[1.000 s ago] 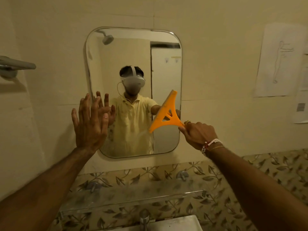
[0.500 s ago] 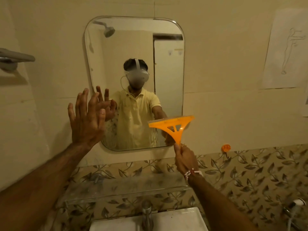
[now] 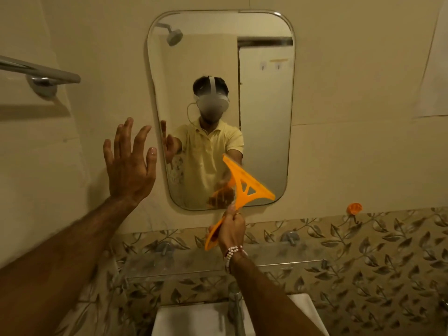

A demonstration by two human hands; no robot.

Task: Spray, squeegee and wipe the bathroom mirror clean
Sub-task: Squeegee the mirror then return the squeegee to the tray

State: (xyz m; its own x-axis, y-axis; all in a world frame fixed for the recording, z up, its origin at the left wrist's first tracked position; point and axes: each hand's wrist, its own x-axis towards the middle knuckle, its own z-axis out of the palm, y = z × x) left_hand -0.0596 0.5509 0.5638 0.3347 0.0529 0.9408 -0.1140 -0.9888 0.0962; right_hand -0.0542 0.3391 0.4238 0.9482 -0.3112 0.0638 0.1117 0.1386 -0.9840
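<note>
Chrome towel rail (image 3: 48, 75): wall-mounted, far left of the mirror (image 3: 264, 98). Left hand (image 3: 129, 163): fingers spread, holding nothing, raised just left of the mirror's edge, likely steadying. Orange squeegee (image 3: 244, 187): blade tilted across the mirror's lower right corner, seemingly mid-stroke. Right hand (image 3: 231, 230): clenched round the squeegee handle below the mirror. Orange hook (image 3: 354, 208): right of the mirror.

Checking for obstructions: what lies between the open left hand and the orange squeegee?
In the head view, only the rounded mirror's lower glass lies between the left hand and the orange plastic squeegee.
</note>
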